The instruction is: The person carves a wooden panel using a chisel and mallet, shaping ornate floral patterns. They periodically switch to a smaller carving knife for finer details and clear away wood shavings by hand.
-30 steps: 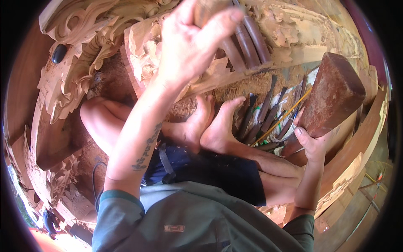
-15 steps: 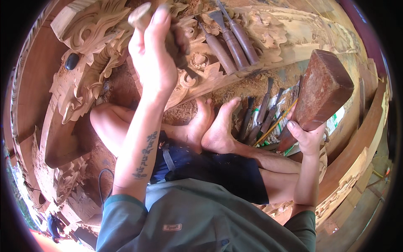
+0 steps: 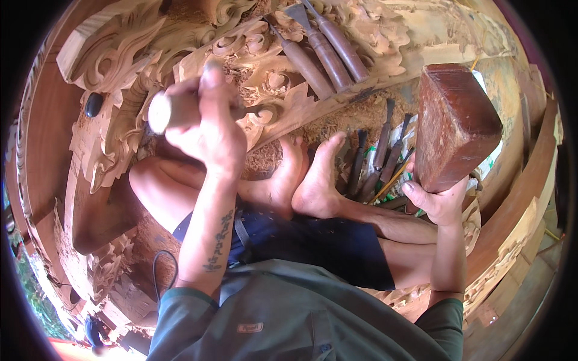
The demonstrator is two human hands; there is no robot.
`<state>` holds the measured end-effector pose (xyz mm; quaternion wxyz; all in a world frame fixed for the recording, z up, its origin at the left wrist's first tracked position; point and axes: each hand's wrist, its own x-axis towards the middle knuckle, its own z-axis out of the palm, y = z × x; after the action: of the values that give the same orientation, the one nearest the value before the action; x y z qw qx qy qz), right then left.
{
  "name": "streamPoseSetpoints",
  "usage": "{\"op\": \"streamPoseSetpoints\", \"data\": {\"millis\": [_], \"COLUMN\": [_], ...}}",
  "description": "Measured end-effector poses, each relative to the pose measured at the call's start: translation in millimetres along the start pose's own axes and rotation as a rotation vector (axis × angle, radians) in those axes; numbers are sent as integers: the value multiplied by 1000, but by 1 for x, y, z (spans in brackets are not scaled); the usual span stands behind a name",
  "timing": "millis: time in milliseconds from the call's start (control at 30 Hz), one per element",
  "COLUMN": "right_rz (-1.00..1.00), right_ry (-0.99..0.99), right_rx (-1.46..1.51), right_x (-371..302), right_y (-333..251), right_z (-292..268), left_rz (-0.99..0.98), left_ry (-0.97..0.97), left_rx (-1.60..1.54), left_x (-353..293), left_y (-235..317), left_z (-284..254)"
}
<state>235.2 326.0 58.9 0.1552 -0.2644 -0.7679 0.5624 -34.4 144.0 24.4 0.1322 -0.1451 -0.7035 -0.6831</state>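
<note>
A pale carved wooden panel (image 3: 380,43) lies before the person's bare feet (image 3: 279,180), three brown wooden-handled chisels (image 3: 330,61) side by side on it. Left of these, the left hand (image 3: 212,132) is round a round-ended wooden-handled tool (image 3: 164,112). Right of the feet, dark-handled chisels (image 3: 381,147) and a thin yellow rod (image 3: 387,187) lie on and beside a white-and-green sheet (image 3: 412,142); further right is the right hand (image 3: 441,201) with a reddish-brown wooden block mallet (image 3: 460,123). Far left, a black oval object (image 3: 93,104) rests on pale carved timber (image 3: 90,139).

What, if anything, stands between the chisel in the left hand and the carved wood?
Nothing visible: the chisel in the left hand points across the carved wood with no tool between. Three other chisels lie to its right. Whether its tip touches is unclear.
</note>
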Motion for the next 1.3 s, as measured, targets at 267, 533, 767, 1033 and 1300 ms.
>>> {"op": "streamPoseSetpoints", "data": {"millis": [267,533,767,1033,1300], "right_rz": [20,-10,192,431,485], "right_ry": [-44,-83,-36,-48,-197], "right_rx": [4,-166,-596,-729,-437], "right_x": [0,13,-11,0,6], "right_y": [14,38,117,151,128], "right_z": [2,26,43,65,43], "left_rz": [-72,-333,-520,305,717], "left_ry": [-91,-195,-222,-1195,-1538], "left_rx": [-206,-979,-518,-44,-53], "left_x": [-17,41,13,-48,-125], "left_y": [-5,-16,32,55,66], "left_z": [-8,-24,-19,-6,14]}}
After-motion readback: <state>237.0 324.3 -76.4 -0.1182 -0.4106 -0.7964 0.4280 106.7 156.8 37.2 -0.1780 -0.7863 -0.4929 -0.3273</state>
